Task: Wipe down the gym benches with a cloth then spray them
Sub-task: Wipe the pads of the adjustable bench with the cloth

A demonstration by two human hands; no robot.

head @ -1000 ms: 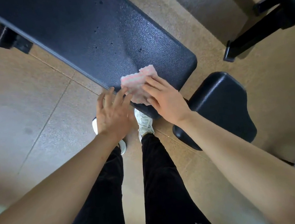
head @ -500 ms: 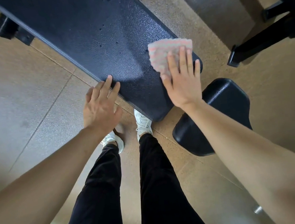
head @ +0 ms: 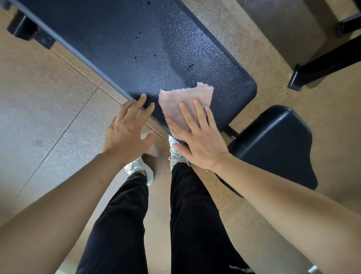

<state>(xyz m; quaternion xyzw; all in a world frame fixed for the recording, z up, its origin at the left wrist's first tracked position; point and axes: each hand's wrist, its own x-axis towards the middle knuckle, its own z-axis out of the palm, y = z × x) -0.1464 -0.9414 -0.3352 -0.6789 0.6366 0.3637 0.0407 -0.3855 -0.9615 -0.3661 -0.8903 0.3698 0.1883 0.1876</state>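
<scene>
A long dark blue padded gym bench [head: 131, 42] runs from the top left down to its rounded near end in the middle of the view. A pink and white cloth [head: 182, 101] lies flat on that near end. My right hand [head: 198, 139] presses it down with straight fingers. My left hand [head: 126, 129] rests with spread fingers on the bench's left edge, just beside the cloth. Several dark wet spots dot the pad further up.
A separate dark seat pad [head: 276, 145] sits to the right of my right arm. Black frame legs [head: 329, 59] of another machine stand at the upper right. My legs and white shoes [head: 142, 168] are on the brown tiled floor below the bench.
My right hand has slid the cloth from the bench's far right corner back toward the near left edge. My left hand stays on the bench's left edge.
</scene>
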